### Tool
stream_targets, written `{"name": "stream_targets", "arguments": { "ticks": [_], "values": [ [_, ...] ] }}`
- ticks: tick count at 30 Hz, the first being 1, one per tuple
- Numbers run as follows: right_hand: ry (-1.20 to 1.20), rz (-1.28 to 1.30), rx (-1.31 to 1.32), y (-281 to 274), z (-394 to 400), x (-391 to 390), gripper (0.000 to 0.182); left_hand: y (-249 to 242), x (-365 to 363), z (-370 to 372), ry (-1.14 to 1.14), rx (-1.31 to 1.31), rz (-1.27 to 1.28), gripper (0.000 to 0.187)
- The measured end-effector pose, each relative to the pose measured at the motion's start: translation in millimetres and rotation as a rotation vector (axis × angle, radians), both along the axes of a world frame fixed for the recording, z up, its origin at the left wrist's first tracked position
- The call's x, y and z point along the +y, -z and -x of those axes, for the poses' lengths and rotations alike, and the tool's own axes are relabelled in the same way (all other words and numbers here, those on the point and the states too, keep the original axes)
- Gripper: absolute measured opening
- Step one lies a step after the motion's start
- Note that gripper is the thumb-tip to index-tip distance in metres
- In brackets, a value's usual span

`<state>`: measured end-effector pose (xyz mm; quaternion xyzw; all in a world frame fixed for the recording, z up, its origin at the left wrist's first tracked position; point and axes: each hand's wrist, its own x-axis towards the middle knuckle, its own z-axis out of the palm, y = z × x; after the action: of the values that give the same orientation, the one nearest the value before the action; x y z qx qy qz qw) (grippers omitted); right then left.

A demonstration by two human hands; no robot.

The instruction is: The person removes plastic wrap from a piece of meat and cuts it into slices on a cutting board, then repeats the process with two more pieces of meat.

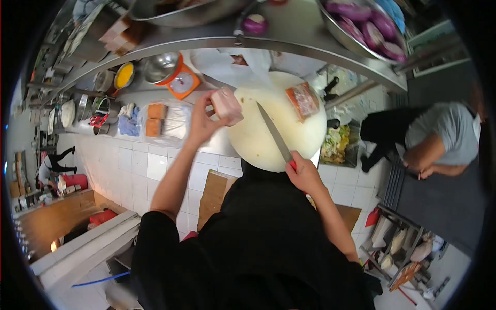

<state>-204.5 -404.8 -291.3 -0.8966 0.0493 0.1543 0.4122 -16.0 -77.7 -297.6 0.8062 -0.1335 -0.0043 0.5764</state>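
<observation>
My left hand [205, 118] is closed around a pale pink block of meat [226, 105], held at the left edge of a round white cutting board [248, 139]. The block's exact kind is hard to make out. In my right hand [305, 175] is a knife [274, 133] with a red handle, its long blade slanting over the board and pointing away from me. Farther right on the board lies a piece of reddish-brown meat [303, 102] that looks wrapped in clear plastic. Small crumbs dot the board.
Left of the board, two browned blocks [154, 120] rest on plastic. An orange scale [183, 82] and a steel bowl [161, 67] stand behind. Overhead, a steel shelf [299, 39] carries a bowl of purple onions [369, 26]. Another person [439, 132] stands at right, near a scrap bin [337, 144].
</observation>
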Motion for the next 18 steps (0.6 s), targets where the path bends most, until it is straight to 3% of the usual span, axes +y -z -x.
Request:
{"name": "stream_targets", "arguments": {
  "ticks": [3, 5, 7, 9, 12, 15, 18],
  "values": [
    [-0.040, -0.143, -0.033, 1.6, -9.7, 2.1, 0.028, 30.9, -53.6, 44.0, -0.064, -0.460, -0.388, 0.084],
    [-0.067, -0.059, -0.037, -3.1, -11.2, 4.5, 0.029, 60.2, -56.6, 58.6, -0.045, -0.486, -0.371, 0.080],
    [-0.088, 0.019, -0.091, -3.3, -8.8, 6.6, 0.023, 55.4, -54.1, 77.7, 0.107, -0.600, -0.418, 0.077],
    [-0.159, 0.207, -0.027, 4.2, -8.9, 6.2, 0.017, 41.2, -47.5, 91.4, 0.207, -0.597, -0.461, 0.072],
    [-0.173, 0.193, -0.120, -2.5, -15.0, 4.1, 0.016, 31.2, -43.2, 94.9, 0.178, -0.482, -0.414, 0.059],
    [-0.167, 0.202, -0.277, -27.6, -15.3, 4.8, 0.014, 28.9, -48.0, 84.2, 0.144, -0.550, -0.379, 0.053],
    [-0.232, 0.264, -0.256, -69.7, -11.2, 4.9, 0.013, 35.5, -58.3, 78.3, 0.176, -0.532, -0.350, 0.039]
  ]
}}
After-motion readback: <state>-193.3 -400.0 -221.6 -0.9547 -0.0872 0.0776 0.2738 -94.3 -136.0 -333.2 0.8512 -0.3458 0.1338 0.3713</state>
